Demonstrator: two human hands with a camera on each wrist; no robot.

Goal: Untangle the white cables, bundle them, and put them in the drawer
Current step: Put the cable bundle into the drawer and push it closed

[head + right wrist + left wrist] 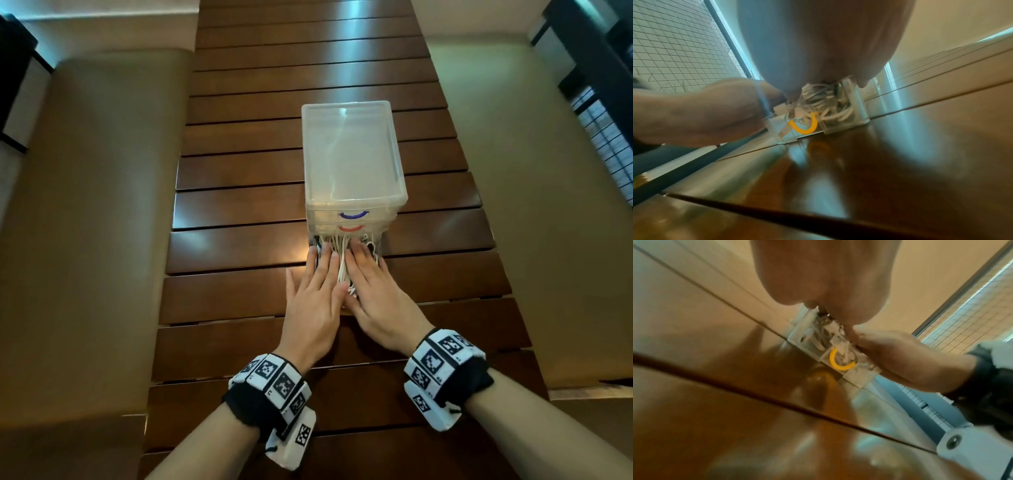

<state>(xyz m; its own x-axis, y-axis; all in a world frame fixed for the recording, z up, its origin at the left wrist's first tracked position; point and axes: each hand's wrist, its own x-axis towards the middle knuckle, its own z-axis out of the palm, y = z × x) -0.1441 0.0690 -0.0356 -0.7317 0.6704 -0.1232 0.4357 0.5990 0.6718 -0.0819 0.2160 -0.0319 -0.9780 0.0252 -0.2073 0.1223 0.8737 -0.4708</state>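
Note:
A translucent plastic drawer unit [352, 154] stands on the slatted wooden table [239, 212]. Its bottom drawer [857, 104], with a yellow handle [805, 126], is pulled out toward me and filled with white cables [342, 260]. My left hand [317, 291] and right hand [373, 291] lie side by side, palms down, on top of the cables with fingers straight. A strip of cable shows between the two hands. In the left wrist view the cables [818, 339] sit packed behind the clear drawer front [859, 374]. Much of the drawer is hidden under my hands.
The two upper drawers, one with a blue handle [352, 216] and one with a red handle [350, 228], are closed. Tan padded benches [102, 205] run along both long sides of the table. Bare tabletop lies left, right and in front of the unit.

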